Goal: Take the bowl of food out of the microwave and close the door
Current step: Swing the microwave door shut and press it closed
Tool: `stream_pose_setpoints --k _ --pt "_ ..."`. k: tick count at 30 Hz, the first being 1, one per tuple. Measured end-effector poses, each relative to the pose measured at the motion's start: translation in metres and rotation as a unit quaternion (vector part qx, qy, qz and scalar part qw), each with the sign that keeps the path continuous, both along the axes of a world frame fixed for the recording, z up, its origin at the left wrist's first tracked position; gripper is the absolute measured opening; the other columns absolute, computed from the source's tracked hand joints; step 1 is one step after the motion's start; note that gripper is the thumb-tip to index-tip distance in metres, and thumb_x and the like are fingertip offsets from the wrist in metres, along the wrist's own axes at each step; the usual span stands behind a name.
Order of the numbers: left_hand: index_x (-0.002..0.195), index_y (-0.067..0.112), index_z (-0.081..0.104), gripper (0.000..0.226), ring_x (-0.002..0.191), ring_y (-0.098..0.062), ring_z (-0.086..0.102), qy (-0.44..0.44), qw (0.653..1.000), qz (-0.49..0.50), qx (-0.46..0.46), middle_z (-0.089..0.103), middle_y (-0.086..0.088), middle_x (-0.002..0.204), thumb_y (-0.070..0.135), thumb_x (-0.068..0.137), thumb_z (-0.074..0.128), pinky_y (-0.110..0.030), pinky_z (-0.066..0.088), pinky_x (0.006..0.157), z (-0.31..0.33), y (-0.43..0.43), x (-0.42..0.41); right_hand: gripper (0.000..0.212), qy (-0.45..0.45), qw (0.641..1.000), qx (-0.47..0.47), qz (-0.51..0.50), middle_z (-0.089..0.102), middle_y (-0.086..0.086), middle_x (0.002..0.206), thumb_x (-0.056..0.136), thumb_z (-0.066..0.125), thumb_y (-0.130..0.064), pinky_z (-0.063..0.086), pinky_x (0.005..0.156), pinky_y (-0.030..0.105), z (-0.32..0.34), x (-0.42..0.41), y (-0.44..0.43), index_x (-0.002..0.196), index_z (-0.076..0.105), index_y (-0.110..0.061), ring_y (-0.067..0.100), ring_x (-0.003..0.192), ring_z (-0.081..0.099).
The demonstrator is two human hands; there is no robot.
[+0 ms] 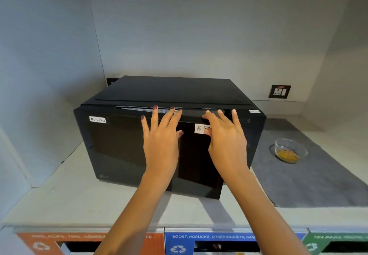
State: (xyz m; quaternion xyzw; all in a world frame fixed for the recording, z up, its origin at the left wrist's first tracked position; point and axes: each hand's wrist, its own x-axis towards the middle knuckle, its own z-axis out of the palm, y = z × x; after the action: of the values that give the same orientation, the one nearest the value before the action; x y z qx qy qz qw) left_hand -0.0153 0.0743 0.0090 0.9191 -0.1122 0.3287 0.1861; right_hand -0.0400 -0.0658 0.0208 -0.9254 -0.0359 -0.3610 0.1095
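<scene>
Head view: left hand (161, 141) and right hand (225, 141) flat, fingers spread, on microwave (119, 147) door; bowl (290, 151) on mat (318, 177).

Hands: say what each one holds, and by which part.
Nothing is held. The left hand and right hand lie flat, fingers spread, on the upper part of the microwave door. The bowl stands apart on the grey mat.

This looks like a shared office pantry. A black microwave (169, 135) labelled "Non-Veg" (97, 119) sits in a plain white alcove on a pale tabletop (69, 195), above colour-coded recycling bins (209, 242) marked for sachets and tea bags, with a wall socket (279, 91) behind.
</scene>
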Motion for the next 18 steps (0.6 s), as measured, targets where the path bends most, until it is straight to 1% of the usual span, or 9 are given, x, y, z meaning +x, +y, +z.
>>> stream_pose_setpoints --k 2,4,5,7,10,13,16,18 --pt "0.143 0.021 0.040 0.054 0.148 -0.029 0.019 -0.003 1.000 -0.007 -0.003 0.042 -0.002 0.151 0.023 0.093 0.057 -0.050 0.006 0.120 0.001 -0.001 0.008 0.043 -0.009 1.000 -0.009 -0.012 0.069 0.014 0.120 0.075 0.077 -0.002 0.027 0.113 0.045 -0.001 0.010 -0.002 0.115 0.064 -0.010 0.032 0.123 0.057" --pt "0.143 0.020 0.040 0.053 0.147 -0.027 0.022 -0.003 1.000 -0.014 -0.003 0.043 -0.002 0.150 0.023 0.093 0.057 -0.047 0.007 0.121 0.002 -0.001 0.016 0.035 -0.019 1.000 -0.020 -0.010 0.065 0.014 0.126 0.083 0.070 -0.009 0.031 0.112 0.044 -0.001 0.019 -0.004 0.118 0.063 -0.010 0.033 0.126 0.054" --pt "0.143 0.019 0.040 0.053 0.146 -0.027 0.023 -0.004 1.000 -0.016 0.000 0.043 -0.002 0.150 0.023 0.093 0.057 -0.046 0.008 0.122 0.002 -0.001 0.020 0.035 -0.022 0.999 -0.024 -0.009 0.062 0.015 0.130 0.086 0.066 -0.012 0.032 0.111 0.043 -0.001 0.022 -0.005 0.120 0.061 -0.009 0.033 0.128 0.052" --pt "0.143 0.019 0.040 0.053 0.146 -0.026 0.026 -0.008 1.000 -0.017 0.000 0.044 -0.002 0.150 0.023 0.093 0.057 -0.044 0.009 0.122 0.002 -0.001 0.024 0.040 -0.020 0.999 -0.031 -0.010 0.057 0.016 0.136 0.088 0.064 -0.014 0.034 0.110 0.042 -0.001 0.028 -0.007 0.127 0.057 -0.008 0.031 0.130 0.050" --pt "0.140 0.016 0.045 0.052 0.143 -0.027 0.031 -0.021 0.999 -0.023 -0.012 0.049 -0.004 0.146 0.019 0.091 0.061 -0.046 0.015 0.122 0.000 -0.002 0.028 0.048 -0.010 0.999 -0.042 -0.025 0.054 0.017 0.138 0.086 0.068 -0.011 0.036 0.109 0.040 -0.002 0.034 -0.009 0.131 0.054 -0.004 0.031 0.130 0.050" --pt "0.138 0.015 0.049 0.051 0.141 -0.028 0.036 -0.032 0.999 -0.021 -0.013 0.052 -0.006 0.143 0.017 0.089 0.064 -0.048 0.018 0.121 -0.002 -0.002 0.030 0.050 0.004 0.997 -0.065 -0.039 0.049 0.017 0.143 0.090 0.063 -0.014 0.030 0.112 0.038 -0.004 0.038 -0.011 0.136 0.049 -0.004 0.030 0.134 0.045" --pt "0.137 0.014 0.050 0.050 0.140 -0.028 0.037 -0.032 0.999 -0.022 -0.014 0.053 -0.006 0.142 0.016 0.088 0.064 -0.048 0.019 0.121 -0.002 -0.003 0.032 0.052 0.023 0.995 -0.091 -0.036 0.038 0.014 0.151 0.097 0.049 -0.020 0.022 0.116 0.036 -0.005 0.043 -0.013 0.145 0.036 -0.006 0.027 0.141 0.035" --pt "0.136 0.013 0.051 0.050 0.138 -0.028 0.040 -0.033 0.999 -0.027 -0.017 0.055 -0.007 0.140 0.015 0.088 0.065 -0.047 0.020 0.120 -0.001 -0.002 0.034 0.053 0.031 0.995 -0.094 -0.032 0.035 0.013 0.153 0.098 0.046 -0.022 0.021 0.117 0.037 -0.005 0.045 -0.014 0.146 0.031 -0.007 0.027 0.142 0.033"
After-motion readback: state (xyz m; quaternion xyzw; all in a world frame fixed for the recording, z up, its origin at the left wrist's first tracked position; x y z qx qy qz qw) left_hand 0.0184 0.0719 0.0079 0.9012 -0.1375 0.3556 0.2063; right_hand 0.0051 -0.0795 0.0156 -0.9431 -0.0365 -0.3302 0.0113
